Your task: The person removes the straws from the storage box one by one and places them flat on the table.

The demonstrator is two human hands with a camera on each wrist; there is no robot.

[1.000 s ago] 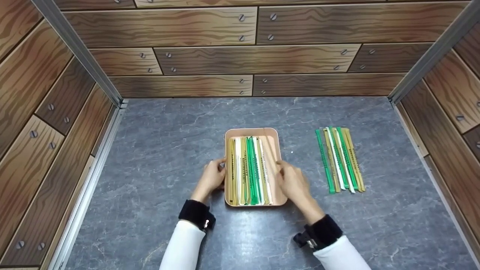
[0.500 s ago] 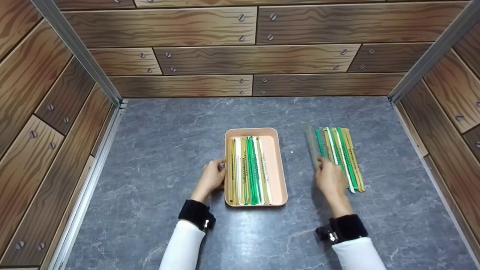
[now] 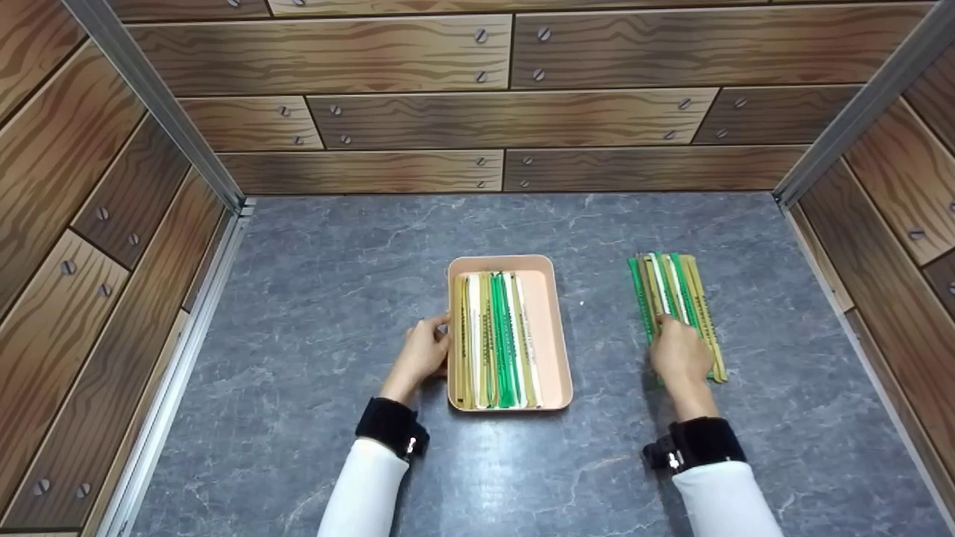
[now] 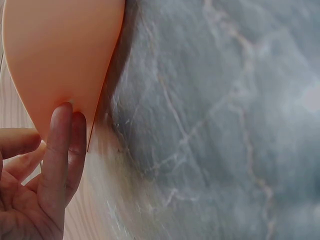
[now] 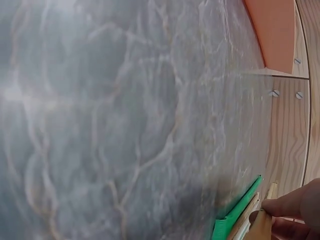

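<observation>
A peach tray point(image 3: 547, 343) holds a row of paper-wrapped straws point(image 3: 498, 339) in gold, white and green. At its left wall is my left hand point(image 3: 420, 350); in the left wrist view, fairly straight fingertips point(image 4: 62, 117) touch the outer side. On the right lies a second bunch of wrapped straws point(image 3: 694, 283), partly covered by my right hand point(image 3: 680, 358). That hand pinches a gold wrapped straw point(image 5: 260, 227) between thumb and fingers, over the bunch's left part. A green wrapped straw point(image 5: 237, 212) lies just beside it.
The grey marbled tabletop point(image 3: 313, 298) is bounded by wood-patterned walls point(image 3: 410, 119) at the back and both sides. Metal rails point(image 3: 190, 321) run along the corners. A tiny white speck lies between the tray and the right bunch.
My right hand has carried the gold straw from over the tray's right side across to the right-hand bunch. My left hand and the tray have stayed in place.
</observation>
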